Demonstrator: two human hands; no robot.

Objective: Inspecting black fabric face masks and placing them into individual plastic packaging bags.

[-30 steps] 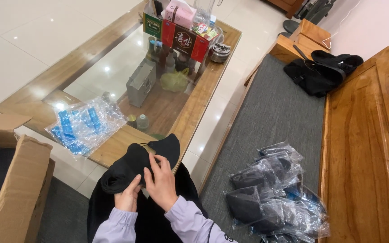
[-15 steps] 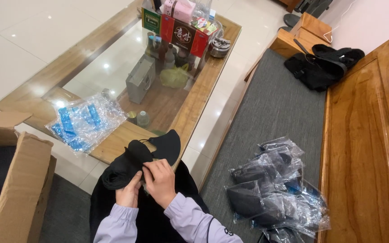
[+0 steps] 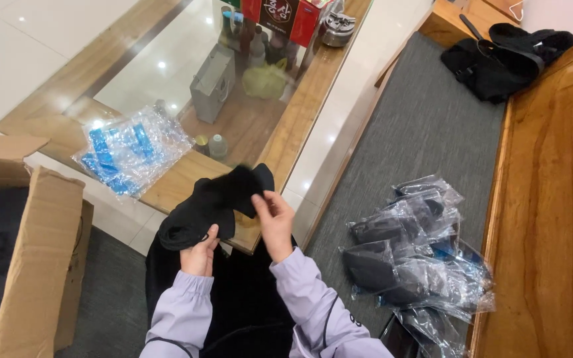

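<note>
Both hands are busy with a soft black fabric piece (image 3: 215, 204), held up over the person's lap right at the edge of the wooden glass-topped counter (image 3: 187, 174). The left hand (image 3: 200, 253) pinches its lower end, and the right hand (image 3: 274, 220) grips the upper edge with its fingers closed. A heap of clear plastic bags with dark items (image 3: 414, 258) sits on the grey cushion (image 3: 419, 126) to the right.
</note>
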